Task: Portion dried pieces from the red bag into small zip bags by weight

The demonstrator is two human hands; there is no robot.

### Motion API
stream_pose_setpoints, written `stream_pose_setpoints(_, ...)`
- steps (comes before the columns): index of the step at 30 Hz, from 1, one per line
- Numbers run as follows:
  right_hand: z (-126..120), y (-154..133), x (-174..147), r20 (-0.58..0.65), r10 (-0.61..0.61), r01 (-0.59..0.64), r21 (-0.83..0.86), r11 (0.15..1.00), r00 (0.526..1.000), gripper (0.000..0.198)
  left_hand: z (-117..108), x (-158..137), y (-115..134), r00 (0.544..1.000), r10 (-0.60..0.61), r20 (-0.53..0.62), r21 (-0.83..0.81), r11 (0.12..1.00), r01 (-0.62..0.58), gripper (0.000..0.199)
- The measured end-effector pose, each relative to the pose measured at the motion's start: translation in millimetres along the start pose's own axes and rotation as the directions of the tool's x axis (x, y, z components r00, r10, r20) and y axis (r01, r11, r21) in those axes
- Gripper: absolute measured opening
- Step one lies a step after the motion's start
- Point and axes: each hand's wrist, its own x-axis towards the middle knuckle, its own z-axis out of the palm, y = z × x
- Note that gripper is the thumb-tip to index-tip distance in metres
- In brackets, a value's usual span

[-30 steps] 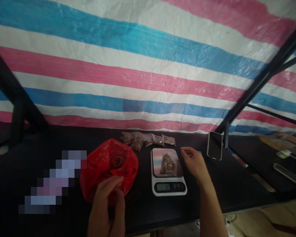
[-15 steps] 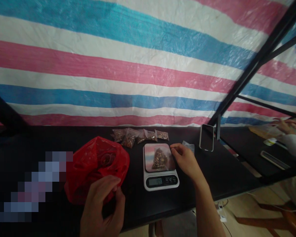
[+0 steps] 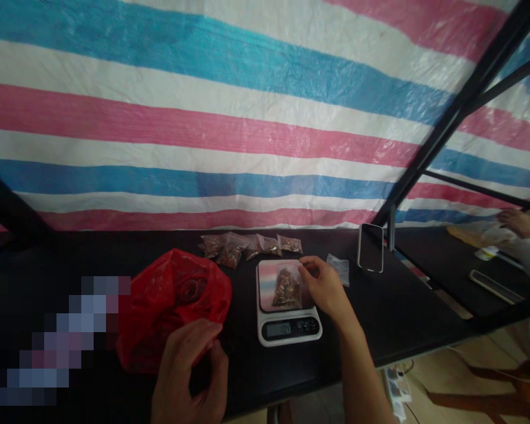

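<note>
A white kitchen scale stands on the black table with its display lit; the digits are too small to read surely. On its shiny plate lies a clear plastic bag of brown dried pieces. My right hand reaches over the plate's right edge, thumb and forefinger closed at the bag's upper right corner. Left of the scale sits an open red plastic bag, its dark contents partly visible. In front of its right side my left hand is held in a pinch; whatever lies between those fingertips cannot be made out.
Several filled small bags lie in a row behind the scale. An unfilled clear bag and a phone are to the right. A metal frame bar slopes up there. Another person's hand is at the neighbouring table.
My right hand has moved slightly left, from beside the plate onto the bag's corner. My left hand has shifted a little right, still pinched. The co-worker's hand has moved.
</note>
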Motion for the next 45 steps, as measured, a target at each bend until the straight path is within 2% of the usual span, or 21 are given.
stream_pose_setpoints(4, -0.2, -13.0, -2.6, 0.062, 0.003, -0.008, 0.091, 0.996, 0.998, 0.03, 2.6, -8.6, -2.1, 0.997, -0.07, 0.014, -0.072, 0.995, 0.071, 0.026)
stream_pose_setpoints(6, -1.2, -28.5, -7.6, 0.142, -0.026, -0.004, 0.207, 0.978, 0.989, 0.035, 4.4, -12.4, -1.2, 0.981, -0.192, 0.029, -0.136, 0.971, 0.194, 0.025)
stream_pose_setpoints(7, -1.1, -37.9, -10.9, 0.193, -0.05, -0.008, 0.288, 0.958, 0.98, 0.037, 5.2, -13.2, -0.2, 0.959, -0.28, 0.048, -0.17, 0.944, 0.284, 0.025)
stream_pose_setpoints(8, -0.1, -47.6, -14.5, 0.235, -0.077, -0.015, 0.366, 0.93, 0.969, 0.039, 5.9, -13.0, 1.1, 0.925, -0.373, 0.075, -0.2, 0.903, 0.38, 0.025)
stream_pose_setpoints(10, 5.8, -66.6, -22.0, 0.295, -0.125, -0.035, 0.483, 0.875, 0.947, 0.039, 6.9, -9.1, 3.8, 0.822, -0.55, 0.144, -0.276, 0.776, 0.567, 0.028)
stream_pose_setpoints(13, 26.8, -89.0, -30.9, 0.365, -0.151, -0.072, 0.532, 0.844, 0.919, 0.037, 8.3, 2.0, 6.5, 0.63, -0.729, 0.268, -0.446, 0.485, 0.752, 0.042)
stream_pose_setpoints(15, 47.7, -99.3, -34.5, 0.411, -0.142, -0.1, 0.514, 0.852, 0.901, 0.037, 9.7, 9.1, 6.4, 0.511, -0.785, 0.35, -0.527, 0.286, 0.801, 0.055)
stream_pose_setpoints(17, 70.7, -106.7, -36.1, 0.43, -0.123, -0.111, 0.481, 0.87, 0.894, 0.034, 11.2, 13.4, 4.3, 0.423, -0.802, 0.421, -0.593, 0.11, 0.798, 0.068)
stream_pose_setpoints(20, 102.3, -114.4, -36.9, 0.398, -0.119, -0.064, 0.418, 0.906, 0.91, 0.026, 12.0, 14.6, -3.8, 0.34, -0.801, 0.493, -0.65, -0.08, 0.756, 0.075)
stream_pose_setpoints(22, 118.8, -117.6, -37.5, 0.365, -0.138, -0.003, 0.36, 0.933, 0.921, 0.023, 11.1, 13.0, -12.7, 0.306, -0.793, 0.527, -0.653, -0.147, 0.743, 0.074)
stream_pose_setpoints(26, 140.3, -119.5, -40.3, 0.327, -0.145, 0.073, 0.221, 0.973, 0.934, 0.024, 8.9, 7.9, -32.5, 0.287, -0.746, 0.601, -0.611, -0.198, 0.766, 0.068)
stream_pose_setpoints(31, 148.3, -118.0, -40.4, 0.303, -0.16, 0.119, 0.149, 0.982, 0.939, 0.028, 6.2, 7.5, -43.4, 0.256, -0.744, 0.617, -0.574, -0.204, 0.793, 0.072)
stream_pose_setpoints(36, 145.3, -117.8, -36.8, 0.353, -0.151, 0.103, 0.152, 0.983, 0.923, 0.026, -4.2, 13.9, -39.6, 0.251, -0.727, 0.639, -0.521, -0.168, 0.837, 0.074)
stream_pose_setpoints(40, 138.6, -119.5, -35.3, 0.415, -0.145, 0.057, 0.218, 0.974, 0.898, 0.029, -7.9, 12.1, -33.0, 0.266, -0.779, 0.568, -0.5, -0.07, 0.863, 0.072)
stream_pose_setpoints(42, 130.4, -120.4, -34.4, 0.467, -0.162, 0.027, 0.282, 0.959, 0.869, 0.032, -9.3, 10.0, -29.8, 0.304, -0.815, 0.494, -0.483, 0.034, 0.875, 0.067)
stream_pose_setpoints(43, 124.6, -120.6, -33.8, 0.488, -0.17, 0.01, 0.312, 0.95, 0.856, 0.034, -10.4, 9.3, -28.6, 0.346, -0.827, 0.444, -0.477, 0.109, 0.872, 0.062)
stream_pose_setpoints(45, 109.9, -120.0, -32.4, 0.506, -0.163, -0.026, 0.346, 0.938, 0.847, 0.038, -13.4, 9.2, -26.7, 0.472, -0.811, 0.346, -0.466, 0.288, 0.836, 0.052)
